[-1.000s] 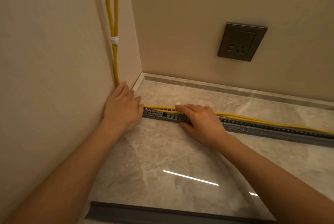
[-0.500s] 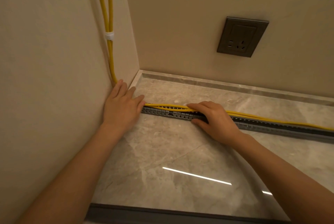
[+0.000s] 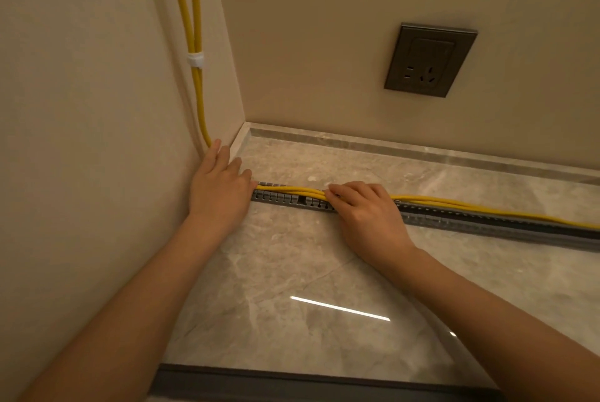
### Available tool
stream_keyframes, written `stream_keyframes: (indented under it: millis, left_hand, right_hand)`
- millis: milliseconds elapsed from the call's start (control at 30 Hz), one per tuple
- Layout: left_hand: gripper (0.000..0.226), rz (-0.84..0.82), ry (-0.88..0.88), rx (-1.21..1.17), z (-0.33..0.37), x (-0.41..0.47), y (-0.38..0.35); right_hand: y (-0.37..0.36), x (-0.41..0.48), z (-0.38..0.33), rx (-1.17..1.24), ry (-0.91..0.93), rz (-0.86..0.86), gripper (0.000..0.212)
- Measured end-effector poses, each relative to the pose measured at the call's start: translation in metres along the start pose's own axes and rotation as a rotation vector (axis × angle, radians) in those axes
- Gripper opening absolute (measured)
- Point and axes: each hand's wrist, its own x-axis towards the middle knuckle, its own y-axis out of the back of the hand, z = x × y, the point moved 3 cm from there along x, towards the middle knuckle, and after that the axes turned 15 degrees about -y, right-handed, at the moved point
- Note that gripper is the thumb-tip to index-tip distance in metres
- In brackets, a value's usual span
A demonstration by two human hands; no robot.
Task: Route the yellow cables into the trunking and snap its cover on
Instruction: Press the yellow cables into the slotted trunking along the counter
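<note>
Two yellow cables [image 3: 196, 99] run down the left wall, held by a white clip [image 3: 195, 60], then turn right along the floor. They lie on top of the grey slotted trunking [image 3: 285, 199] and continue to the right as the yellow cables [image 3: 487, 209]. My left hand [image 3: 217, 193] lies flat at the wall corner, covering the bend of the cables at the trunking's left end. My right hand [image 3: 367, 210] rests on the trunking, fingers curled over the cables. A grey cover strip [image 3: 324, 383] lies on the floor near me.
The floor is glossy beige marble tile [image 3: 292, 271] with a raised stone skirting [image 3: 422, 151] along the back wall. A dark grey wall socket [image 3: 430, 60] sits on the back wall above the trunking. The left wall stands close beside my left arm.
My right hand has slid a little to the right along the trunking, still on the cables. My left hand has stayed at the corner. The view has shifted slightly.
</note>
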Motion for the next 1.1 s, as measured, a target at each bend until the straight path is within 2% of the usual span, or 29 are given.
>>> stream_keyframes:
  millis: [100, 200, 267, 400, 467, 567, 767, 867, 967, 1100]
  left_hand:
    - [0.05, 0.067, -0.007, -0.008, -0.002, 0.0, -0.004]
    - [0.036, 0.121, -0.013, -0.036, 0.004, -0.001, -0.005]
    - [0.029, 0.185, 0.006, -0.146, 0.015, -0.003, -0.004]
    - [0.034, 0.378, 0.016, -0.49, 0.051, -0.004, 0.004]
    - [0.039, 0.419, -0.003, -0.571, 0.066, -0.002, 0.013]
    - [0.043, 0.423, -0.065, -0.508, 0.082, -0.004, 0.02]
    - [0.038, 0.388, -0.089, -0.39, 0.088, -0.009, 0.014]
    - [0.04, 0.356, -0.07, -0.406, 0.09, -0.006, 0.012]
    - [0.037, 0.344, -0.068, -0.417, 0.09, -0.003, 0.015]
    - [0.044, 0.353, -0.119, -0.435, 0.083, -0.002, 0.019]
  right_hand:
    - [-0.001, -0.001, 0.0, 0.023, -0.047, -0.034, 0.045]
    - [-0.003, -0.003, 0.002, 0.05, -0.064, -0.052, 0.049]
    - [-0.005, -0.005, 0.004, 0.078, -0.065, -0.06, 0.048]
    - [-0.003, -0.004, 0.003, 0.186, -0.109, -0.083, 0.033]
    - [-0.001, -0.004, 0.001, 0.217, -0.125, -0.127, 0.041]
    - [0.0, -0.011, 0.003, 0.211, -0.089, -0.16, 0.048]
    - [0.001, -0.019, 0.011, 0.167, -0.072, -0.154, 0.044]
    - [0.001, -0.017, 0.01, 0.113, -0.104, -0.151, 0.044]
    - [0.0, -0.019, 0.009, 0.138, -0.106, -0.151, 0.044]
    - [0.002, -0.02, 0.011, 0.21, -0.088, -0.073, 0.04]
